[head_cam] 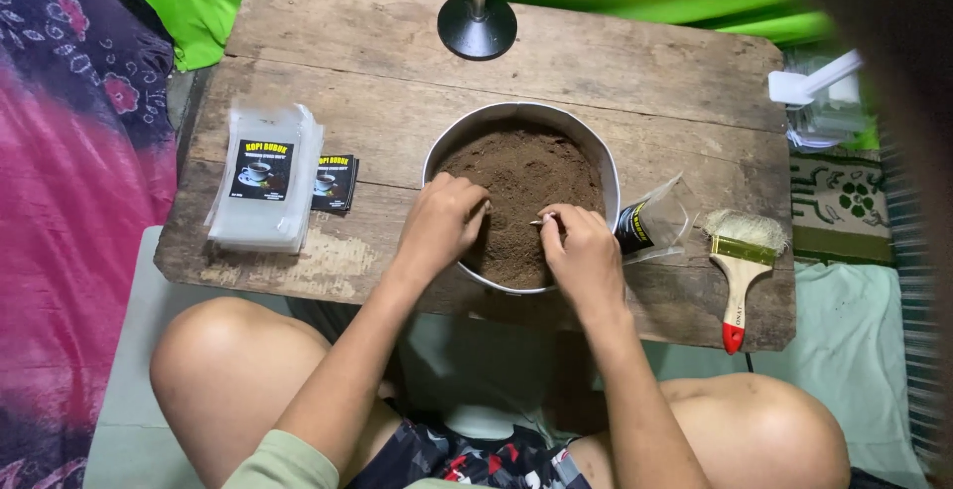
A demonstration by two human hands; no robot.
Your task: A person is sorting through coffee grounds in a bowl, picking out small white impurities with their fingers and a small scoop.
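Note:
A round white bowl (608, 173) full of brown powder (526, 176) stands on a worn wooden board (397, 72). My left hand (445, 223) rests on the bowl's near left rim, fingers curled into the powder. My right hand (581, 249) is over the near right rim, pinching the handle of a small spoon (541, 222) whose end lies in the powder. A clear plastic pouch with a dark label (652, 221) lies open just right of the bowl, beside my right hand.
A stack of clear pouches with dark labels (266, 179) and loose dark labels (336, 182) lie at the board's left. A paintbrush with a red-tipped wooden handle (740, 269) lies at the right. A black round stand base (477, 25) is at the back. My bare knees are below.

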